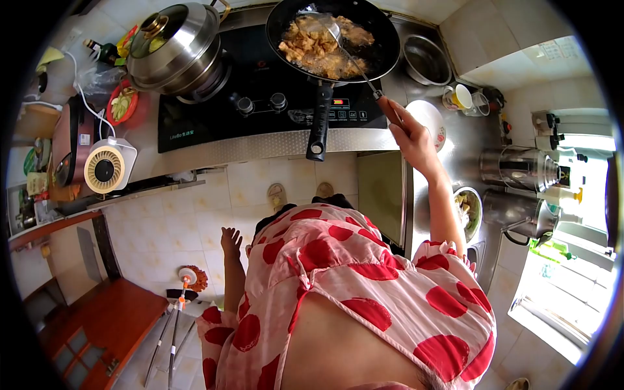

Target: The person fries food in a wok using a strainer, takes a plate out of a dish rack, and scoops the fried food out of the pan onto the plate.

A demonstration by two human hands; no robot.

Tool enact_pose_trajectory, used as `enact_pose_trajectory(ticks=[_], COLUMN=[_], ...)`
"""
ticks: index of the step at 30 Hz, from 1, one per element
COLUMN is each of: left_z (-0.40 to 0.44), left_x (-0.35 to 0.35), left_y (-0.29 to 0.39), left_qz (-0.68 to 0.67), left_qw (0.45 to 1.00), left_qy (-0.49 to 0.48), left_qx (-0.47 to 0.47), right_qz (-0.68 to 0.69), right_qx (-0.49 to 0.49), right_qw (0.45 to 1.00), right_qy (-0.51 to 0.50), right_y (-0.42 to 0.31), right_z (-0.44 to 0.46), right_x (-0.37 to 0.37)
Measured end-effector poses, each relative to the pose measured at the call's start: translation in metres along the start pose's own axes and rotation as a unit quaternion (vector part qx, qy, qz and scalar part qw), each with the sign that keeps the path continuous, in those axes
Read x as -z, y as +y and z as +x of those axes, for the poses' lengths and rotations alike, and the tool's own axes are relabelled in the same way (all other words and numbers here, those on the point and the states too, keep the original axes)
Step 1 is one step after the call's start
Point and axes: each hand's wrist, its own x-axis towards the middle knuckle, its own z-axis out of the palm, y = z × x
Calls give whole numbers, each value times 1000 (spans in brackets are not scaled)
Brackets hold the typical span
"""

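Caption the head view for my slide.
Right hand grips a brown-handled metal utensil among golden-brown food pieces in a round black pan; left hand open and empty.

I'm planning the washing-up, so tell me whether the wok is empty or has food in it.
Not empty: browned pieces lie in the wok, and the right hand holds a utensil among them.

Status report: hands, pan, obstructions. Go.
Right hand gripping utensil angled into pan of browned food. Left hand open, holding nothing. White dish near right wrist, nothing visibly blocking.
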Motion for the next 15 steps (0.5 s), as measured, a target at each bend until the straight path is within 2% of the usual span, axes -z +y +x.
enact_pose_trajectory(ticks=[1,5,9,14,15], left_z=[2,2,1,4,4], left_x=[0,1,1,3,2], left_y=[0,-2,-3,-2,-2], left_qz=[-1,-9,-2,3,2], left_qw=[1000,1000,1000,1000,1000], left_qy=[-8,-14,-2,-2,-3], left_qx=[-1,4,9,7,6], right_qz=[-22,13,3,11,-5], right_qx=[36,53,39,21,-14], right_qw=[999,999,999,1000,1000], right_qy=[4,-6,-8,-16,-15], right_y=[0,-8,-32,-15,-11], right_z=[1,-5,-16,-11,-7], right_x=[-1,1,8,5,6])
